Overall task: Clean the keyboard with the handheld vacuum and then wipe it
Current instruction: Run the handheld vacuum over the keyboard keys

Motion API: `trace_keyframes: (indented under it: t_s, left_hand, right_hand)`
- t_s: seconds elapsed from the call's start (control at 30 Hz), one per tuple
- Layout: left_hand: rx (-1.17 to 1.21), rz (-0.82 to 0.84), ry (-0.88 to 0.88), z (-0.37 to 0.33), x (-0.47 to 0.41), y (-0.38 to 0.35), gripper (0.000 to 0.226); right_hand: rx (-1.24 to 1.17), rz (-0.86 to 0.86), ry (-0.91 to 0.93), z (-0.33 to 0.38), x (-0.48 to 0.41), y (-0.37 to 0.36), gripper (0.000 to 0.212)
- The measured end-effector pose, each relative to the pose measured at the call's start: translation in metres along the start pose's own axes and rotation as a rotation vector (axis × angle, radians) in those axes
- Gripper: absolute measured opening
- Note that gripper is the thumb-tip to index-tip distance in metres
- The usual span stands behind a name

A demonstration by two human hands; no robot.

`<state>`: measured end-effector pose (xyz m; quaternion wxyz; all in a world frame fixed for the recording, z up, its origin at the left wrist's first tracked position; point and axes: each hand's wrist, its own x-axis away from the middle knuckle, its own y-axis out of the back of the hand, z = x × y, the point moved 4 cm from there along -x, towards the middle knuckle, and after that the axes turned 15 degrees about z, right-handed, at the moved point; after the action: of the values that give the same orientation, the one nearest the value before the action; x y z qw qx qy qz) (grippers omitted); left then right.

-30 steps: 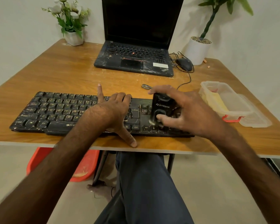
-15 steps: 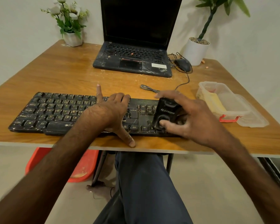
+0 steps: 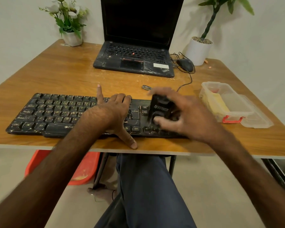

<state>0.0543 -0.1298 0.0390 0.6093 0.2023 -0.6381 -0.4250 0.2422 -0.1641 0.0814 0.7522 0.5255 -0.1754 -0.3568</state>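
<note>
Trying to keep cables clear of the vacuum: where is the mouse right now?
In the head view the mouse lies toward the far right of the table, just right of the laptop and in front of the white plant pot.

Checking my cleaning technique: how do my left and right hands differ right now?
The left hand rests on the keyboard, holding nothing; the right hand grips the handheld vacuum. The left hand looks sharp; the right hand is blurred. Both are over the keyboard.
</note>
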Motion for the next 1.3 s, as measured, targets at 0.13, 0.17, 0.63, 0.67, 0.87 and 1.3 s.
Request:
trace_keyframes:
  t_s: [0.13,0.17,0.63,0.67,0.87,1.3]
  left_hand:
    - [-0.003,-0.001,-0.007,-0.002,0.002,0.001,0.155]
    - [-0.003,0.001,-0.006,-0.002,0.002,0.001,0.155]
    - [0.002,0.004,-0.008,0.0,0.001,0.0,0.156]
    - [0.004,0.002,-0.009,-0.001,0.001,0.0,0.156]
    - [-0.005,-0.003,-0.009,-0.001,0.001,0.001,0.157]
    - [0.017,0.003,-0.036,0.001,0.0,-0.002,0.156]
  right_hand:
    - [-0.039,-0.019,-0.041,-0.012,-0.005,0.01,0.064]
    - [-0.045,0.016,-0.003,-0.004,-0.004,0.005,0.063]
    - [0.039,0.079,0.107,0.007,-0.003,-0.003,0.062]
    - [0.056,0.075,0.102,0.004,-0.003,-0.001,0.063]
    - [-0.037,-0.012,-0.03,-0.036,-0.012,0.02,0.065]
    - [-0.188,0.111,0.076,-0.035,-0.018,0.011,0.064]
